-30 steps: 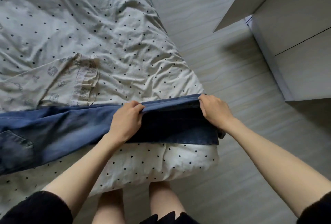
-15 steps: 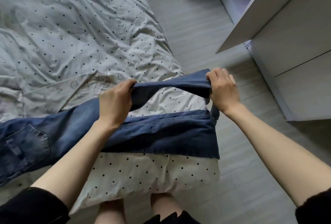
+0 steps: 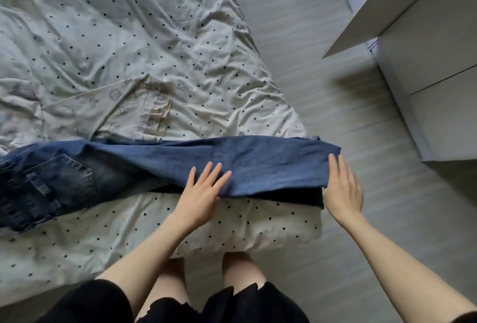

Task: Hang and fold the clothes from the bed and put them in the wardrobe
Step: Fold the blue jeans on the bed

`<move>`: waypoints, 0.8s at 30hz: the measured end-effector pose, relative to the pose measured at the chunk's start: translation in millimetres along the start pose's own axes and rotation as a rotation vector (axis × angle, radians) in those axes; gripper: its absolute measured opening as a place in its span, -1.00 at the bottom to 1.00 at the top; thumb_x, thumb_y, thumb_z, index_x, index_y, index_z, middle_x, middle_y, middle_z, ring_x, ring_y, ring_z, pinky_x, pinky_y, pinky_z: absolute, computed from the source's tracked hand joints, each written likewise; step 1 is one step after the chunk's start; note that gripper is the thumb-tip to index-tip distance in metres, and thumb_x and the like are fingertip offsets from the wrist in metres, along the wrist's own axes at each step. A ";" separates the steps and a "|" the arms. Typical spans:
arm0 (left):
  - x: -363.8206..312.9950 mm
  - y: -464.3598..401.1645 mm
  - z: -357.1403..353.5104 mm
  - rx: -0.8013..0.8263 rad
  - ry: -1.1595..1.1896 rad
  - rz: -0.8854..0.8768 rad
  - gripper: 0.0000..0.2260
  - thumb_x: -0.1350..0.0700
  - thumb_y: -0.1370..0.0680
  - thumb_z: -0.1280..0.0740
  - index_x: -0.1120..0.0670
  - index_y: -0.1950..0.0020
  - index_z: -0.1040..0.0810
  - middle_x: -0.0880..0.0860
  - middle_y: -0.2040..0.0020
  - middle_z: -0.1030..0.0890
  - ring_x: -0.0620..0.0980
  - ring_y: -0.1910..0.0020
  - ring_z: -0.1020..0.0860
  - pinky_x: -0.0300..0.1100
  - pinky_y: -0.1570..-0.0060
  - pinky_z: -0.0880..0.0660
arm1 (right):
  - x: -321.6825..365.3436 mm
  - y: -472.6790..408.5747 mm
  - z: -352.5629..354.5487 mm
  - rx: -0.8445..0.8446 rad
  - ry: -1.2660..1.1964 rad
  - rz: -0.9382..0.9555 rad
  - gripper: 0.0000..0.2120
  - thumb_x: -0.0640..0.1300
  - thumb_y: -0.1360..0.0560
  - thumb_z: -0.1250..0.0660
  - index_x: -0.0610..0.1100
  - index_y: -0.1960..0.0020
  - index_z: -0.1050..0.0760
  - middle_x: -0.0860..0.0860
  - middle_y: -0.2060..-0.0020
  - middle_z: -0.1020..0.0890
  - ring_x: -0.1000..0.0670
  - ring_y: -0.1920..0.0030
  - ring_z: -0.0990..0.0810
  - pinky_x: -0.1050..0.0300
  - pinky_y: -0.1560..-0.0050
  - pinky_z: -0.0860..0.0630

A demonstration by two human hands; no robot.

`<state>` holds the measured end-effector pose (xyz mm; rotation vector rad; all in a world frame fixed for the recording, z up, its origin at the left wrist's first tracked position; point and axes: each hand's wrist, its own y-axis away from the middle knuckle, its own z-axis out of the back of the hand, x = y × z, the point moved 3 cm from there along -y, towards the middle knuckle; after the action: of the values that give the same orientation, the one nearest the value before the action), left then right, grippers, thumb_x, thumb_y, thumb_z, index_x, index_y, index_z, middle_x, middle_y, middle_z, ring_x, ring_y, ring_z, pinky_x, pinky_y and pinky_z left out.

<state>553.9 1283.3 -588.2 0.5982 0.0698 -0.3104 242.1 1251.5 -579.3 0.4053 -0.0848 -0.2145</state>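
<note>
Overall, dotted bed (image 3: 134, 46) beside wardrobe (image 3: 426, 46); jeans (image 3: 258, 162) lie across its near edge (legs doubled), left hand (image 3: 200, 195) flat on them, right hand (image 3: 343, 193) flat at hem.

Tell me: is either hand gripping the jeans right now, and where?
Neither grips. The left hand lies flat, fingers straight, on the jeans leg; the right hand is open at the hem end, touching its edge.

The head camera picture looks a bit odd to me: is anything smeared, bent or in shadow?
Head view: the right hand is motion-smeared, its fingers ghosted; the left hand on the jeans is sharper; wide-angle bending tilts the wardrobe; soft daylight, a dim shadow on the floor.
</note>
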 end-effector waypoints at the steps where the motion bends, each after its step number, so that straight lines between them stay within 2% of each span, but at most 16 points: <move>1: 6.0 -1.5 4.4 -0.038 -0.028 0.036 -0.33 0.09 -0.58 -0.18 -0.07 -0.54 0.16 0.06 -0.56 0.15 0.10 -0.53 0.20 0.17 -0.42 0.21 | -3.1 -9.1 7.0 -0.034 -0.111 -0.087 -0.32 -0.34 -0.46 -0.20 -0.16 -0.52 -0.06 -0.15 -0.51 -0.13 -0.19 -0.44 -0.20 -0.10 -0.31 -0.29; 2: 11.4 -2.4 7.6 -0.052 -0.056 0.065 -0.29 0.06 -0.56 -0.22 -0.09 -0.54 0.18 0.07 -0.56 0.15 0.12 -0.53 0.20 0.20 -0.41 0.22 | -5.3 -16.8 14.9 -0.072 -0.182 -0.130 -0.35 -0.35 -0.45 -0.20 -0.19 -0.50 -0.11 -0.16 -0.48 -0.20 -0.22 -0.40 -0.26 -0.13 -0.28 -0.31; 4: 18.4 -4.4 11.8 -0.085 -0.089 0.105 -0.26 0.00 -0.53 -0.26 -0.11 -0.54 0.17 0.09 -0.56 0.12 0.14 -0.53 0.18 0.27 -0.37 0.26 | -4.5 -29.4 30.5 -0.178 -0.174 -0.072 -0.36 -0.39 -0.41 -0.23 -0.22 -0.47 -0.18 -0.18 -0.42 -0.32 -0.26 -0.30 -0.36 -0.14 -0.21 -0.32; 6: 20.2 -7.3 17.0 -0.152 -0.074 0.133 -0.30 -0.07 -0.53 -0.28 -0.07 -0.55 0.05 0.13 -0.56 0.02 0.17 -0.53 0.10 0.33 -0.35 0.25 | -3.3 -33.2 39.0 -0.253 -0.164 -0.012 -0.32 -0.42 -0.38 -0.26 -0.23 -0.47 -0.20 -0.18 -0.41 -0.34 -0.26 -0.29 -0.37 -0.14 -0.21 -0.30; 8: 16.2 -11.1 18.6 -0.225 -0.025 0.133 -0.37 -0.04 -0.52 -0.31 0.00 -0.53 -0.13 0.18 -0.53 -0.12 0.20 -0.52 -0.03 0.36 -0.34 0.18 | -8.4 -27.2 38.5 -0.267 -0.170 -0.031 -0.31 -0.44 -0.38 -0.25 -0.21 -0.49 -0.18 -0.16 -0.45 -0.28 -0.23 -0.34 -0.33 -0.12 -0.25 -0.30; 9: 14.8 -11.6 17.6 -0.235 -0.021 0.126 -0.39 0.01 -0.52 -0.32 0.02 -0.52 -0.18 0.20 -0.51 -0.16 0.21 -0.51 -0.08 0.38 -0.33 0.15 | -11.5 -22.7 34.1 -0.256 -0.154 -0.033 -0.31 -0.46 -0.40 -0.22 -0.20 -0.49 -0.17 -0.16 -0.46 -0.26 -0.21 -0.37 -0.30 -0.11 -0.27 -0.30; 11: 8.3 -14.0 9.6 -0.201 -0.060 0.106 -0.39 0.11 -0.53 -0.27 0.02 -0.54 -0.10 0.20 -0.53 -0.12 0.21 -0.51 -0.06 0.37 -0.34 0.14 | -24.7 -12.6 19.9 -0.179 -0.058 -0.008 -0.31 -0.47 -0.43 -0.16 -0.17 -0.51 -0.13 -0.15 -0.48 -0.22 -0.16 -0.43 -0.25 -0.08 -0.34 -0.26; 14: 4.8 -11.9 -12.3 -0.121 -0.115 0.101 -0.39 0.11 -0.59 -0.13 -0.01 -0.55 0.13 0.17 -0.55 0.07 0.18 -0.53 0.10 0.30 -0.36 0.22 | -44.8 -0.2 -10.9 0.165 0.199 0.008 -0.31 -0.32 -0.51 -0.17 -0.07 -0.55 0.05 -0.12 -0.52 -0.09 -0.11 -0.50 -0.10 -0.07 -0.42 -0.16; 16: 2.4 -5.2 -21.6 -0.087 -0.133 0.082 -0.37 0.14 -0.58 -0.15 -0.01 -0.55 0.12 0.18 -0.55 0.09 0.19 -0.52 0.11 0.27 -0.38 0.23 | -46.7 8.4 -25.6 0.385 0.214 0.003 -0.33 -0.25 -0.55 -0.12 -0.03 -0.55 0.12 -0.09 -0.53 -0.01 -0.08 -0.51 -0.03 -0.10 -0.43 -0.15; 17: 1.1 -1.2 -22.8 -0.095 -0.125 0.063 -0.35 0.18 -0.54 -0.22 0.01 -0.55 0.03 0.21 -0.55 0.02 0.22 -0.52 0.04 0.29 -0.39 0.17 | -41.3 12.4 -32.1 0.436 0.176 0.019 -0.37 -0.21 -0.58 -0.09 -0.02 -0.55 0.12 -0.08 -0.54 0.01 -0.07 -0.52 -0.02 -0.12 -0.43 -0.14; 20: -0.2 6.6 -20.7 -0.222 -0.105 0.039 -0.29 0.33 -0.29 -0.46 0.13 -0.43 -0.38 0.27 -0.41 -0.34 0.29 -0.40 -0.30 0.34 -0.31 -0.16 | -7.2 15.7 -41.1 0.342 0.114 0.148 -0.44 -0.07 -0.63 -0.04 -0.02 -0.55 0.13 -0.07 -0.54 0.04 -0.04 -0.53 0.01 -0.11 -0.46 -0.09; 24: 15.6 20.9 -23.2 -0.294 -0.100 0.065 -0.22 0.41 -0.18 -0.45 0.16 -0.39 -0.41 0.28 -0.41 -0.35 0.29 -0.40 -0.30 0.31 -0.32 -0.15 | 70.7 18.0 -46.0 0.207 0.065 0.407 -0.44 -0.01 -0.63 -0.03 -0.02 -0.55 0.12 -0.06 -0.54 0.09 -0.05 -0.54 0.10 -0.13 -0.48 0.07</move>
<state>575.8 1308.5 -598.4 0.2926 -0.0003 -0.2605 320.1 1269.4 -611.4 0.5906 -0.1246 0.2108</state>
